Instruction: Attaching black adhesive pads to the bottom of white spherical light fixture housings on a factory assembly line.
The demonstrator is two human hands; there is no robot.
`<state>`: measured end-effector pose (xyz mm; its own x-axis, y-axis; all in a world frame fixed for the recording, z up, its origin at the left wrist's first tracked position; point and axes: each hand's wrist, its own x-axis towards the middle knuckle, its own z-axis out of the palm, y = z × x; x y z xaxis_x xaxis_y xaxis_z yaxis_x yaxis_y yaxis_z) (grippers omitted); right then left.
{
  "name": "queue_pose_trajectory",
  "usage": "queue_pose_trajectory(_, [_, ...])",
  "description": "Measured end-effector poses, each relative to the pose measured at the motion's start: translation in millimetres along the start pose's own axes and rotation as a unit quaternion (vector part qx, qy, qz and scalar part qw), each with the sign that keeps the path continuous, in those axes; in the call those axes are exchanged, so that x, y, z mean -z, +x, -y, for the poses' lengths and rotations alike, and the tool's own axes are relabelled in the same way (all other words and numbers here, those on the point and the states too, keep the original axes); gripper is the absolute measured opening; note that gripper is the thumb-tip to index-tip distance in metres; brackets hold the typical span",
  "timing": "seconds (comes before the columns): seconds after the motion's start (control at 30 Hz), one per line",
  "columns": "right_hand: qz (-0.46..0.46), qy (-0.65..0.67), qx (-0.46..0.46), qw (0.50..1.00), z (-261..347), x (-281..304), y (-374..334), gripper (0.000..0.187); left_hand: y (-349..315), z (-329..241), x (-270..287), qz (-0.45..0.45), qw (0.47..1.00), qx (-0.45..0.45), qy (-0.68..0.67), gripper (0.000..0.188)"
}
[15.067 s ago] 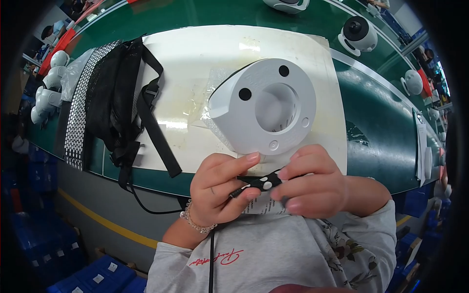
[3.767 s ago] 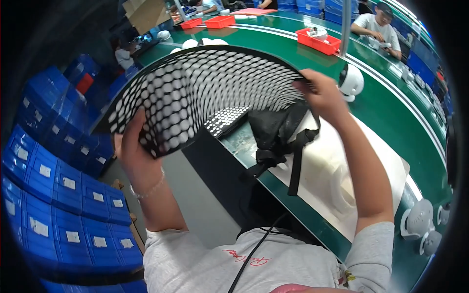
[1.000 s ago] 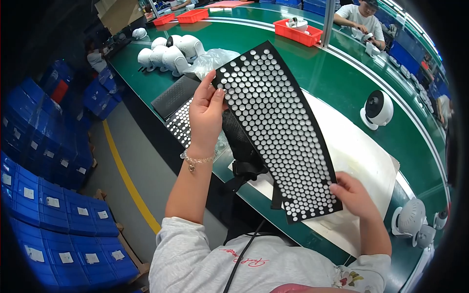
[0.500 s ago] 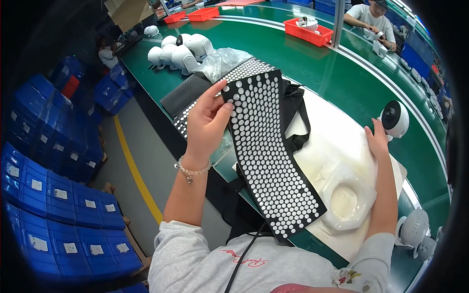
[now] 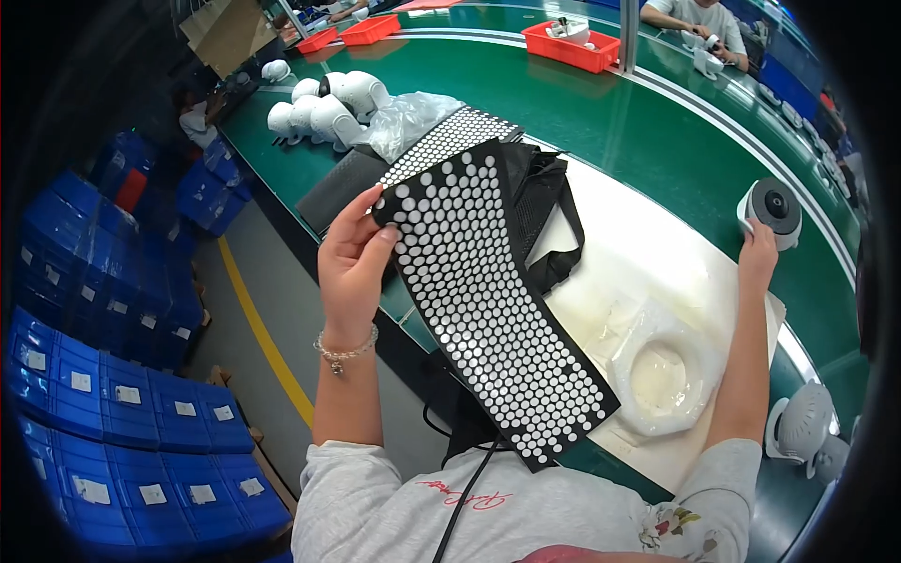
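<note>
Pinched by its upper left corner in my left hand [image 5: 352, 258], a black sheet of round white stickers [image 5: 488, 300] hangs slanting down toward my lap. My left fingers are closed on it. Far out to the right, my right hand [image 5: 758, 251] has its fingers at the near edge of a white round security camera [image 5: 771, 211] with a black front, which stands on the green table. The fingers look closed on its rim, though part of the grip is hidden. A white padded ring [image 5: 662, 371] lies on the white board [image 5: 629, 235] between my arms.
Behind the sheet lie another dotted sheet [image 5: 450, 141], a black strap bag [image 5: 549, 216], and clear plastic wrap [image 5: 413, 122]. Several white camera bodies [image 5: 328, 117] stand far left. Red bins [image 5: 572, 47] sit along the back. A grey-white camera part [image 5: 802, 422] is at right. Blue crates [image 5: 122, 403] are stacked left.
My right hand has moved onto the white camera, whose black front now faces more upward. My left hand and the sticker sheet have shifted slightly left in view.
</note>
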<state>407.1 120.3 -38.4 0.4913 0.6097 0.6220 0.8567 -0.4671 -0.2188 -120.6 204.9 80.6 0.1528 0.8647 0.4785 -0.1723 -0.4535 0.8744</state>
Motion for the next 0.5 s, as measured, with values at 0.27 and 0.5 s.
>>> queue_pose_trajectory(0.27, [-0.012,0.41,-0.108,0.906,43,130,-28,0.028,-12,0,8,-0.004,1.0,0.003,-0.014,0.04])
queue_pose_trajectory(0.5, [0.222,0.61,-0.156,0.745,98,195,-102,0.028,-24,6,15,0.003,0.999,0.013,-0.046,0.041])
